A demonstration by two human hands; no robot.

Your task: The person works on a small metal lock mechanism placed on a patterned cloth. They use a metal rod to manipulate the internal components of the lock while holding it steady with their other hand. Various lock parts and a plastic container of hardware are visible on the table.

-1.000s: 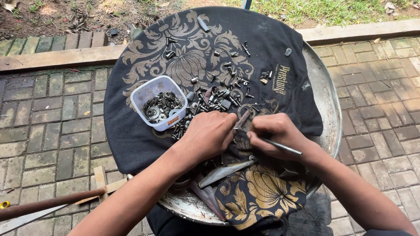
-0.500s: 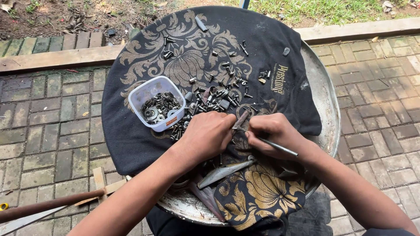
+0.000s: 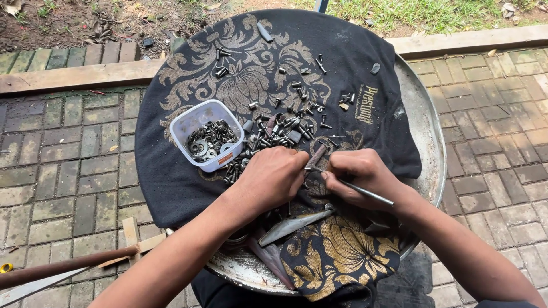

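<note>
A black cloth (image 3: 274,74) with a gold flower pattern covers a round metal tray (image 3: 425,134). Several dark bolts and screws (image 3: 274,131) lie scattered on it. My left hand (image 3: 274,178) rests on the cloth with fingers curled over small parts at the pile's near edge. My right hand (image 3: 359,174) grips a thin metal rod (image 3: 365,191) like a pen, its tip meeting the left fingers. A brownish flat piece (image 3: 315,155) pokes up between the two hands.
A small clear plastic tub (image 3: 205,136) of washers and nuts stands left of the pile. Flat metal blades (image 3: 291,225) lie under my wrists. A rusty rod (image 3: 63,265) and wooden sticks lie on the brick paving at left. Grass and soil are beyond a concrete kerb.
Both hands stay at the same spot on the cloth, with only small finger movements. The tub and the scattered hardware have not moved.
</note>
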